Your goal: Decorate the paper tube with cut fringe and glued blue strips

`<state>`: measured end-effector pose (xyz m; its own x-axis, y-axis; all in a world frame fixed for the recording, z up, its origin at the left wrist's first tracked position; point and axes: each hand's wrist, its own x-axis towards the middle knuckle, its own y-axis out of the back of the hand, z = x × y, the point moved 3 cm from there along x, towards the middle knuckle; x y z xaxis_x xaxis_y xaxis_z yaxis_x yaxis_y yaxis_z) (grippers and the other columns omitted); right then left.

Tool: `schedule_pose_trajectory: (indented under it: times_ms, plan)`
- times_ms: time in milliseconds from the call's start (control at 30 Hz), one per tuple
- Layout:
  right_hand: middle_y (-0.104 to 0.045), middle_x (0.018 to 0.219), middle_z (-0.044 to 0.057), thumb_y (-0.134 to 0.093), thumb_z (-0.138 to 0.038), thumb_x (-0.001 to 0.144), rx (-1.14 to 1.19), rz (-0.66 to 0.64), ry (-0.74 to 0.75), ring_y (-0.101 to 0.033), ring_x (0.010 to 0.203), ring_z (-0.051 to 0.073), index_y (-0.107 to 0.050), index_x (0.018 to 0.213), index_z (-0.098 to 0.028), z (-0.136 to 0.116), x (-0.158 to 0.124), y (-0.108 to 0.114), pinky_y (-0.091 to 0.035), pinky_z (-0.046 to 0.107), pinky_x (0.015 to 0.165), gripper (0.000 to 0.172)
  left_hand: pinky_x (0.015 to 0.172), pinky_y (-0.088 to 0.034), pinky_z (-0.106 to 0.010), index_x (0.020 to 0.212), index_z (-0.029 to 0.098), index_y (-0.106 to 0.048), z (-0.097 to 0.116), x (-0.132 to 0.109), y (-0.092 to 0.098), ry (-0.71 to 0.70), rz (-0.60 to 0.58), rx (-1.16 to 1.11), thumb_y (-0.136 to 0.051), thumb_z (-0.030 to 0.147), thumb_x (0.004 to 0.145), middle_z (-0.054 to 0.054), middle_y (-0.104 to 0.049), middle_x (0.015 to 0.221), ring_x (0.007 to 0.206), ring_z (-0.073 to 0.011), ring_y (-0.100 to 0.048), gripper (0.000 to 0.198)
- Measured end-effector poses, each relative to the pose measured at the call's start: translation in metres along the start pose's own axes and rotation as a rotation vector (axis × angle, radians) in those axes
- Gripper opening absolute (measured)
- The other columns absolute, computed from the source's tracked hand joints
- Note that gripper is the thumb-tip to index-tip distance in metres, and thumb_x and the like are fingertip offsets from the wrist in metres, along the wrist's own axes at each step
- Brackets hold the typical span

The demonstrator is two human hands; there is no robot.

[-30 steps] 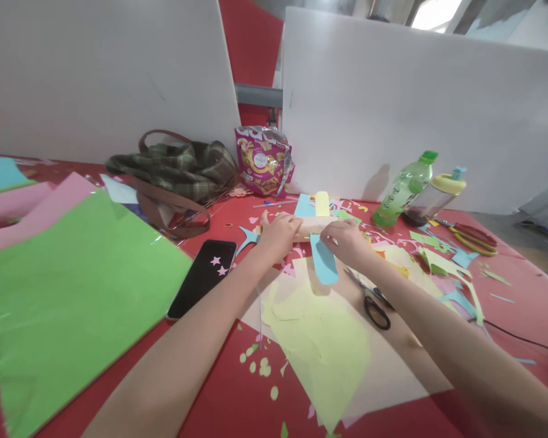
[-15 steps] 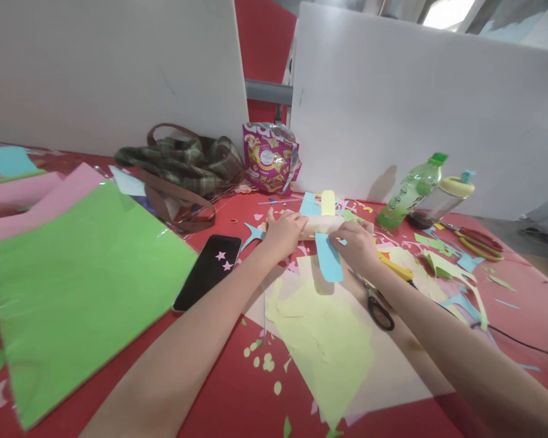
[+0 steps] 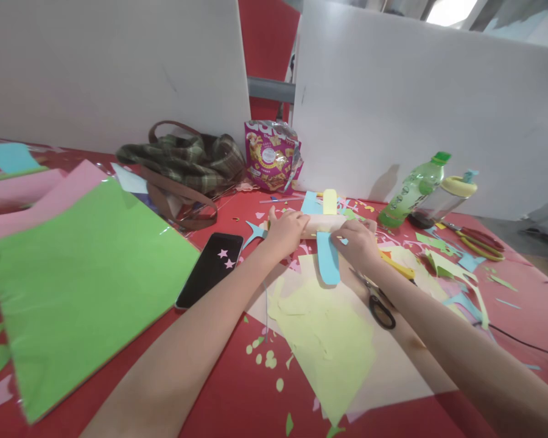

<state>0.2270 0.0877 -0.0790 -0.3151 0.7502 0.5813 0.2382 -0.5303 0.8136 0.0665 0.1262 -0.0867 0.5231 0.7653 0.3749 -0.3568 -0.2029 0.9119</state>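
- Reaches forward with left forearm (image 3: 192,328) and right forearm (image 3: 438,322), bare, slanted inward.
- Holds left hand (image 3: 285,234) back-up, with fingers bent toward right.
- Curls right hand (image 3: 358,242) inward, with fingers bent.
- Shows gap between hands.

The left hand (image 3: 287,233) and the right hand (image 3: 358,244) are both bare. Next to each hand is a thin wrist (image 3: 265,258). The left arm (image 3: 201,331) and right arm (image 3: 442,322) are bare too, smooth and round, and get fatter farther from the hand.
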Motion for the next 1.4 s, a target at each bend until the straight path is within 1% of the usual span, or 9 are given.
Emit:
schedule_pose_trajectory:
  times_ms: [133, 300, 433, 667, 867, 1067, 1400]
  plan:
    - [-0.058, 0.064, 0.002, -0.05, -0.017, 0.072, -0.023, 0.005, 0.034, -0.05, 0.065, 0.015, -0.061, 0.058, -0.018, -0.0008, -0.0016, 0.0016, -0.019, 0.034, 0.074, 0.018, 0.089, -0.012, -0.057, 0.093, 0.022, -0.047, 0.0005, -0.0002, 0.0001, -0.005, 0.002, -0.003, -0.042, 0.009, 0.071, -0.004, -0.055, 0.103, 0.1, -0.0206, -0.043, 0.026]
    - [-0.057, 0.062, 0.001, -0.049, -0.017, 0.073, -0.047, 0.029, 0.072, -0.049, 0.064, 0.014, -0.06, 0.057, -0.019, 0.0004, -0.0018, 0.0014, -0.019, 0.034, 0.074, 0.019, 0.09, -0.011, -0.057, 0.094, 0.022, -0.047, 0.0003, -0.0001, -0.0004, -0.003, -0.001, -0.002, -0.042, 0.007, 0.07, -0.003, -0.054, 0.104, 0.1, -0.0198, -0.043, 0.029]
    - [-0.057, 0.061, 0.001, -0.048, -0.016, 0.074, -0.065, 0.056, 0.099, -0.048, 0.064, 0.014, -0.06, 0.057, -0.019, -0.0001, -0.0015, -0.0003, -0.02, 0.033, 0.074, 0.021, 0.09, -0.01, -0.057, 0.096, 0.022, -0.046, 0.0002, -0.0002, -0.0002, 0.001, -0.006, 0.0, -0.041, 0.008, 0.072, -0.003, -0.054, 0.104, 0.101, -0.0202, -0.042, 0.028]
    - [-0.056, 0.058, 0.001, -0.047, -0.015, 0.076, -0.096, 0.077, 0.128, -0.047, 0.063, 0.013, -0.06, 0.058, -0.019, -0.0026, -0.0036, -0.0018, -0.021, 0.033, 0.075, 0.022, 0.092, -0.009, -0.054, 0.096, 0.023, -0.047, 0.0013, -0.0013, 0.0018, 0.01, -0.014, 0.009, -0.043, 0.007, 0.071, -0.003, -0.054, 0.104, 0.102, -0.02, -0.042, 0.03]
    - [-0.056, 0.06, 0.001, -0.046, -0.016, 0.076, -0.11, 0.071, 0.132, -0.047, 0.064, 0.013, -0.061, 0.06, -0.019, -0.0013, -0.0033, -0.0055, -0.02, 0.033, 0.075, 0.022, 0.092, -0.009, -0.055, 0.096, 0.023, -0.047, 0.0019, -0.0007, 0.0015, 0.012, -0.016, 0.007, -0.043, 0.006, 0.07, -0.004, -0.054, 0.103, 0.101, -0.0204, -0.042, 0.03]
    - [-0.056, 0.061, 0.001, -0.044, -0.017, 0.078, -0.115, 0.046, 0.124, -0.047, 0.063, 0.013, -0.061, 0.061, -0.019, -0.0029, -0.0033, -0.0043, -0.02, 0.033, 0.074, 0.024, 0.092, -0.01, -0.055, 0.096, 0.023, -0.047, 0.0015, -0.0004, 0.0018, 0.008, -0.009, 0.005, -0.04, 0.009, 0.074, -0.004, -0.054, 0.104, 0.101, -0.0197, -0.043, 0.027]
    - [-0.057, 0.061, 0.002, -0.045, -0.019, 0.078, -0.118, 0.032, 0.097, -0.047, 0.063, 0.014, -0.061, 0.06, -0.019, -0.0016, -0.0004, -0.0063, -0.02, 0.033, 0.074, 0.024, 0.089, -0.012, -0.058, 0.095, 0.022, -0.047, 0.0005, 0.0003, -0.0013, 0.013, 0.005, 0.003, -0.044, 0.012, 0.072, -0.005, -0.053, 0.107, 0.1, -0.021, -0.044, 0.026]
